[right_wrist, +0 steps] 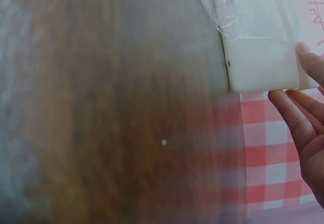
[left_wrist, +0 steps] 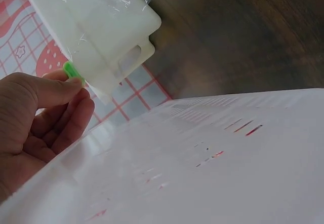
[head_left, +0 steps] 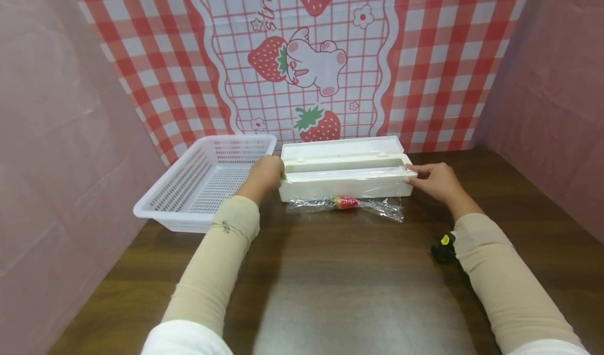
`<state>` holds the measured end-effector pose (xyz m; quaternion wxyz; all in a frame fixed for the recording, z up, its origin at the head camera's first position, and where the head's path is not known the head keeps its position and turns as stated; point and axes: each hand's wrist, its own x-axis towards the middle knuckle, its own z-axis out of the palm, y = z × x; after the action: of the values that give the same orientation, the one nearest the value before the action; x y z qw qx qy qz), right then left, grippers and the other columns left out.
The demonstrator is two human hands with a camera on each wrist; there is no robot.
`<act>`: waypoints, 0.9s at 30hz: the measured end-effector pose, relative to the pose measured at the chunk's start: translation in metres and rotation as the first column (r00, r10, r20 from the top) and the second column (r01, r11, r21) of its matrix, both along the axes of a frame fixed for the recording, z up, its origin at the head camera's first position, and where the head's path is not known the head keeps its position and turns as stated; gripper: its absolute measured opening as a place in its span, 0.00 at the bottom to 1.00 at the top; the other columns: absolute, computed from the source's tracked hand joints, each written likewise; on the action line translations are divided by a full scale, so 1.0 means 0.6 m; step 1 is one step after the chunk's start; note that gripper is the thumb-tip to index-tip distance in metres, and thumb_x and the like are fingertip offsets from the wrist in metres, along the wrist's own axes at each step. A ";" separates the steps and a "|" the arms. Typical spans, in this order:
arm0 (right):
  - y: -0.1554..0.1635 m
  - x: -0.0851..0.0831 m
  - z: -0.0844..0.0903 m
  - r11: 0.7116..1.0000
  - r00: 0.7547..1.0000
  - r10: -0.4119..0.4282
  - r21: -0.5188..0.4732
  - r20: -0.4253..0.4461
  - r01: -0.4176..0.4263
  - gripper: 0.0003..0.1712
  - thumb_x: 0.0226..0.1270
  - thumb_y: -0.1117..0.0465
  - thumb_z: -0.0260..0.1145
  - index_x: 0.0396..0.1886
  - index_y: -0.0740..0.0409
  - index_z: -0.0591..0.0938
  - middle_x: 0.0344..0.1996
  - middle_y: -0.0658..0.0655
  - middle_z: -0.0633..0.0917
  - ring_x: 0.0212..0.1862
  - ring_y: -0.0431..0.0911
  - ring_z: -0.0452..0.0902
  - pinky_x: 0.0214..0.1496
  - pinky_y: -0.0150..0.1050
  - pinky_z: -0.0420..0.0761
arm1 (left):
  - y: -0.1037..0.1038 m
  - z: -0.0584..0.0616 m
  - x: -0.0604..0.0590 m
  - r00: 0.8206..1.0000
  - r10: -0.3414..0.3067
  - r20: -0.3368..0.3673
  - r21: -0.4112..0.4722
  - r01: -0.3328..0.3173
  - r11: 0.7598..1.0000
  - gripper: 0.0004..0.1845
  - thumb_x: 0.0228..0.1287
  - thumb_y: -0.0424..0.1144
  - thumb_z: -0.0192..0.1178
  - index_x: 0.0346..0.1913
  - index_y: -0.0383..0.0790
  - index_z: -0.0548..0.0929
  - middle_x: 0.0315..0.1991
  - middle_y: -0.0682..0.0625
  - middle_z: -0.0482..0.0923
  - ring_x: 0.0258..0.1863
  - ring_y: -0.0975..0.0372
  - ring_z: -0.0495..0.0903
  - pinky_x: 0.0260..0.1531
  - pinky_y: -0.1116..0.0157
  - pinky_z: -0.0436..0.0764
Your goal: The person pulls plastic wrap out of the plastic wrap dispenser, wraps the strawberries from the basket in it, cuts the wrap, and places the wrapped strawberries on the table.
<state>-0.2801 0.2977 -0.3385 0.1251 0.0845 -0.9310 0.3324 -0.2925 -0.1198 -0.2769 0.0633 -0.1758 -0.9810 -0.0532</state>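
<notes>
One white cling-film dispenser box lies on the dark wooden table, its lid open and its long axis running left to right across the person's view. The left hand is at the box's left end, thumb and curled fingers pinching a small green slider tab (seen clearly only from the left wrist). The right hand steadies the box's right end, its fingers extended and lying against the end wall, with nothing gripped. Each hand is therefore at its own end of the box, and the tab's travel would run along the long axis toward the right hand. One sheet of clear film is drawn out in front of the box, covering one small strawberry. One white perforated basket stands just left of the box.
</notes>
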 end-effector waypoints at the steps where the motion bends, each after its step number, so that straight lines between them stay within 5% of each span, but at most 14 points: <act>1: 0.001 0.000 0.001 1.000 1.000 -0.001 -0.002 0.002 0.001 0.33 0.61 0.46 0.71 0.59 0.62 0.78 0.36 0.70 0.85 0.34 0.53 0.73 0.32 0.38 0.75 | 0.002 0.000 -0.001 1.000 0.000 -0.004 -0.004 0.000 1.000 0.08 0.46 0.26 0.64 0.30 0.39 0.87 0.33 0.46 0.85 0.35 0.53 0.81 0.40 0.57 0.81; 4: 0.004 0.000 0.003 1.000 1.000 -0.008 0.004 0.006 0.008 0.33 0.61 0.45 0.70 0.59 0.62 0.78 0.34 0.69 0.86 0.35 0.54 0.73 0.33 0.39 0.75 | 0.014 0.000 -0.001 0.999 0.025 -0.036 -0.066 -0.027 0.997 0.06 0.48 0.27 0.63 0.30 0.38 0.85 0.34 0.45 0.85 0.36 0.52 0.82 0.37 0.55 0.82; 7: 0.005 0.002 0.004 1.000 1.000 -0.015 0.015 0.011 0.015 0.34 0.60 0.45 0.71 0.59 0.61 0.78 0.28 0.66 0.85 0.34 0.54 0.72 0.33 0.39 0.74 | 0.046 -0.003 0.019 0.987 0.013 -0.157 -0.126 -0.033 0.992 0.04 0.49 0.28 0.62 0.28 0.39 0.84 0.33 0.45 0.83 0.35 0.52 0.81 0.34 0.55 0.83; 11: 0.001 0.004 0.004 1.000 1.000 -0.006 0.009 0.027 0.005 0.33 0.60 0.47 0.72 0.60 0.61 0.78 0.29 0.67 0.85 0.34 0.53 0.71 0.31 0.38 0.73 | 0.108 -0.026 0.061 0.947 -0.151 -0.285 -0.097 0.128 0.987 0.02 0.52 0.31 0.66 0.29 0.41 0.86 0.31 0.48 0.81 0.33 0.55 0.79 0.29 0.60 0.82; 14: -0.001 0.003 0.005 1.000 0.999 0.001 -0.005 0.038 -0.001 0.33 0.60 0.47 0.72 0.60 0.61 0.78 0.27 0.67 0.84 0.32 0.53 0.70 0.27 0.37 0.72 | 0.150 -0.047 0.074 0.920 -0.293 -0.260 -0.105 0.275 0.956 0.02 0.55 0.35 0.68 0.32 0.42 0.87 0.31 0.50 0.81 0.33 0.58 0.80 0.30 0.62 0.82; 16: -0.001 0.003 0.005 1.000 0.999 0.003 -0.007 0.035 -0.003 0.33 0.60 0.48 0.72 0.60 0.61 0.78 0.27 0.65 0.84 0.31 0.52 0.70 0.26 0.36 0.71 | 0.172 -0.057 0.075 0.916 -0.337 -0.216 -0.140 0.313 0.940 0.05 0.56 0.40 0.70 0.32 0.43 0.85 0.30 0.51 0.81 0.33 0.59 0.80 0.31 0.63 0.81; 22: 0.005 0.004 0.006 0.999 1.000 0.022 0.040 0.016 -0.023 0.32 0.61 0.49 0.72 0.60 0.62 0.78 0.22 0.60 0.82 0.31 0.52 0.70 0.27 0.38 0.71 | 0.213 -0.081 0.057 0.928 -0.352 -0.122 -0.242 0.316 0.917 0.12 0.53 0.48 0.73 0.27 0.48 0.80 0.29 0.55 0.79 0.33 0.62 0.80 0.29 0.63 0.80; 27: 0.005 0.005 0.010 0.995 0.997 0.072 0.075 -0.008 -0.072 0.32 0.61 0.49 0.71 0.60 0.63 0.78 0.37 0.70 0.85 0.34 0.53 0.71 0.32 0.41 0.72 | 0.224 -0.087 0.049 0.934 -0.344 -0.096 -0.253 0.311 0.916 0.10 0.53 0.45 0.73 0.27 0.48 0.80 0.32 0.56 0.80 0.34 0.62 0.80 0.27 0.62 0.80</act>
<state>-0.2768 0.3005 -0.3324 0.1148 0.1244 -0.9384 0.3011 -0.2630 0.0147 -0.3294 0.1004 -0.3473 -0.9301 0.0651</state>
